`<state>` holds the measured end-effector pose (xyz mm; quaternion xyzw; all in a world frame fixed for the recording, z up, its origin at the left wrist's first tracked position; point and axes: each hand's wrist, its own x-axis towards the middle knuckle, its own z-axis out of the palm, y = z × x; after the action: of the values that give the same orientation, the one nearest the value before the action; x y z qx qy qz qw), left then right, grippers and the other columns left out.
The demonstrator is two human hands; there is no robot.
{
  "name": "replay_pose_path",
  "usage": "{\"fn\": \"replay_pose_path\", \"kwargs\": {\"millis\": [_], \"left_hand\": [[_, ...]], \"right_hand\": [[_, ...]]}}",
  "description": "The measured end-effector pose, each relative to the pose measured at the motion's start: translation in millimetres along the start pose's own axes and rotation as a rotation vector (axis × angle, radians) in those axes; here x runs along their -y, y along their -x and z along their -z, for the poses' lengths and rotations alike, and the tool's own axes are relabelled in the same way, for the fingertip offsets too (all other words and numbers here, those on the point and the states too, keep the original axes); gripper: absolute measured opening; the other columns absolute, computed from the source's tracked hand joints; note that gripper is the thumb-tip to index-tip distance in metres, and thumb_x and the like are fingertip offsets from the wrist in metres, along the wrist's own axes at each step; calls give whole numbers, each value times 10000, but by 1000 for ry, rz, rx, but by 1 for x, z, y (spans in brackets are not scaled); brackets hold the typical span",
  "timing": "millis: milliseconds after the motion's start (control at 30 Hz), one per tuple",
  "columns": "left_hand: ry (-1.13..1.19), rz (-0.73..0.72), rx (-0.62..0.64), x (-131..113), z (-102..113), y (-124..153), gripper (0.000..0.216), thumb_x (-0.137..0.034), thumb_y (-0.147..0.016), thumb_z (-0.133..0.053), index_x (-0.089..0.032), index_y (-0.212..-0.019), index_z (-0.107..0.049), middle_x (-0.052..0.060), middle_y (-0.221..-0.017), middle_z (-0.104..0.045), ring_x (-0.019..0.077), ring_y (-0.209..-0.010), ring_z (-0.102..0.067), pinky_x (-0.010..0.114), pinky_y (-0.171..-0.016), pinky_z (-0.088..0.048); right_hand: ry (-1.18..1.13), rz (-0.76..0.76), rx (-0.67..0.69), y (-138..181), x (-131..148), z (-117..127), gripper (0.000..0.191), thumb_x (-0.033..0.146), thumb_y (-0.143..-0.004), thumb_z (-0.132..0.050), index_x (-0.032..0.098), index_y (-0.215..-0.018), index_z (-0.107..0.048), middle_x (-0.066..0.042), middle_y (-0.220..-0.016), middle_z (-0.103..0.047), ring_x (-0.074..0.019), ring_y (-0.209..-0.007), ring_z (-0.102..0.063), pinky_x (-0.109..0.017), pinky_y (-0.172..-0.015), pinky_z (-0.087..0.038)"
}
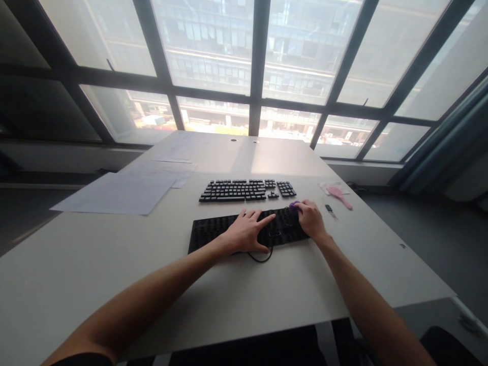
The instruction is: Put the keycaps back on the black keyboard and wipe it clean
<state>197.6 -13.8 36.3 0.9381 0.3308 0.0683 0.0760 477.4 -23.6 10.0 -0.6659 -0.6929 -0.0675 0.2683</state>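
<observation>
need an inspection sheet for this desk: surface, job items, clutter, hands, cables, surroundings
Surface: white desk, dark round spot near far edge
Job items: black keyboard base; black keycaps in rows beyond it; purple item, identity unclear
Clutter: paper sheets at left; pink brush and small key at right
Hands: left hand spread on keyboard base; right hand gripping purple item
Cables: black cable looping at base's near edge
Surroundings: windows ahead; curtain at right

Keyboard base (211, 230) — plastic, apparently matt; desk (244, 295) — smooth, faintly glossy.
</observation>
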Motion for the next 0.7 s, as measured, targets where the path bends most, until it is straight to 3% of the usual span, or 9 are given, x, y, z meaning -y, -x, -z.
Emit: {"fn": "replay_pose_path", "kwargs": {"millis": [267,367,567,700], "left_hand": [[-7,-6,-1,2,-2,0,1201,-731,-640,-752,-282,-1604,-193,187,-1561,-389,410,-1414,-379,554,-1180,-205],[2,-12,-12,3,-3,-1,1258,-720,-624,-767,-257,-1612,-142,185,-1550,-407,400,-1412,-388,534,-1188,-201],[-25,-21,-32,4,-5,-1,1241,-710,-633,-757,-215,-1606,-167,193,-1526,-430,399,-1381,-415,499,-1165,-250],[-40,-19,-36,4,-5,0,1248,-726,-633,-743,-197,-1609,-172,197,-1529,-423,404,-1374,-417,498,-1165,-257]], "right_hand": [[108,-182,-95,1,-13,7,276,164,-917,-509,144,-1061,-743,-135,-980,-660,-262,-920,-586,-358,-826,-453],[13,-107,-115,3,3,3,286,196,-934,-512,157,-1131,-715,-110,-1019,-660,-240,-939,-594,-341,-855,-463],[-81,190,47,4,51,-7,220,297,-965,-565,252,-1099,-735,-73,-1057,-662,-236,-1030,-579,-333,-896,-467],[-36,80,38,2,45,-2,228,243,-965,-537,241,-1063,-744,-76,-1018,-664,-233,-963,-602,-331,-851,-467]]}}
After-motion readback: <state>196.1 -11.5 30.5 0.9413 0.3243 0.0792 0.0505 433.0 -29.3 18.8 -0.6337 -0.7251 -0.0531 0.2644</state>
